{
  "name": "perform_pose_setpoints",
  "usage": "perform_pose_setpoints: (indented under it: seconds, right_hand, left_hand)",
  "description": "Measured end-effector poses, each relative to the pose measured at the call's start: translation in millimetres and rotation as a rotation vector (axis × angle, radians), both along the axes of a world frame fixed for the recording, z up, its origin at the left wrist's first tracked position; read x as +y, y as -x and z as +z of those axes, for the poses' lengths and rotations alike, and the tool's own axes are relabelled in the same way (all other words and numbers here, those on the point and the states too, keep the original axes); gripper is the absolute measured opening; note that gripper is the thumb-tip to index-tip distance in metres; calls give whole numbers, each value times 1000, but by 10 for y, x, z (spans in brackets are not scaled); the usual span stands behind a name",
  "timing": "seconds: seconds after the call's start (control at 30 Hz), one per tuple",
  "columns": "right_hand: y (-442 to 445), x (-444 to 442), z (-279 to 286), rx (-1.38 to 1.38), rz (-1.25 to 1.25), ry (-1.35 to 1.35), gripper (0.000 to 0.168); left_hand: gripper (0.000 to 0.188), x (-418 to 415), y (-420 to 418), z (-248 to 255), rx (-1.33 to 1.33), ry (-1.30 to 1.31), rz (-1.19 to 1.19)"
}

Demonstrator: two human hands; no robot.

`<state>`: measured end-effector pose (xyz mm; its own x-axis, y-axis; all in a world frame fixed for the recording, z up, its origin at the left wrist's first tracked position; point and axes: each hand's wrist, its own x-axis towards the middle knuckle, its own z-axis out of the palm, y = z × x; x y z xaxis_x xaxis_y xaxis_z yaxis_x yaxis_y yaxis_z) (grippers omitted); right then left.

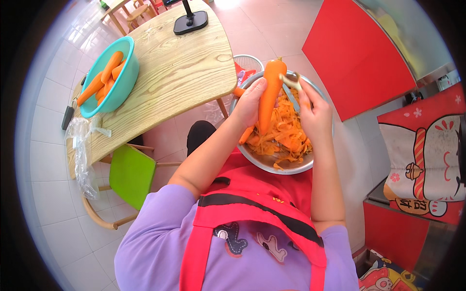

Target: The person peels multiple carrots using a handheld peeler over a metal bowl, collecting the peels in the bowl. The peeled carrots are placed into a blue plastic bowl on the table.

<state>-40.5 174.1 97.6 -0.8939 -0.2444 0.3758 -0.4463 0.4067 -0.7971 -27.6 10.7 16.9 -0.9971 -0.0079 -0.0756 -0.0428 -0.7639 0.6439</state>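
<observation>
My left hand [251,100] grips a large orange carrot [270,95], its stem end pointing away from me and its tip towards me. A peeler [290,83] with a pale handle is in my right hand [315,111], its head close against the carrot's upper right side. Below both hands, a round metal basin [262,165] rests at my lap. Carrot peelings [289,132] lie heaped inside it. Part of another carrot [247,135] shows at the basin's left side, and one more carrot end [238,91] sticks out near its left rim. A bluish flat strip [291,98] lies partly hidden behind the peeler.
On the wooden table [182,69] at left stands a turquoise basin [133,69] of carrots [105,80], beside a clear plastic bag [83,152]. A black stand [191,22] is farther back. A wire basket [249,62], green chair [131,174] and red cabinet [358,54] surround me.
</observation>
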Motion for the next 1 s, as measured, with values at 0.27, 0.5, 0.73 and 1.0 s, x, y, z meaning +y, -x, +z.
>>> perform_pose_setpoints:
  seconds: [0.27, 0.5, 0.73, 1.0]
  right_hand:
    - [-213, -160, -290, 87, 53, -144, 34]
    - [-944, 217, -853, -148, 202, -490, 33]
    - [-318, 256, -342, -58, 47, -5, 30]
    - [2, -192, -130, 14, 2, 94, 31]
  left_hand:
    - [33, -81, -47, -32, 60, 67, 106]
    - [39, -187, 46, -142, 49, -32, 102]
    - [42, -141, 9, -155, 63, 9, -58]
    - [38, -60, -114, 20, 84, 12, 15]
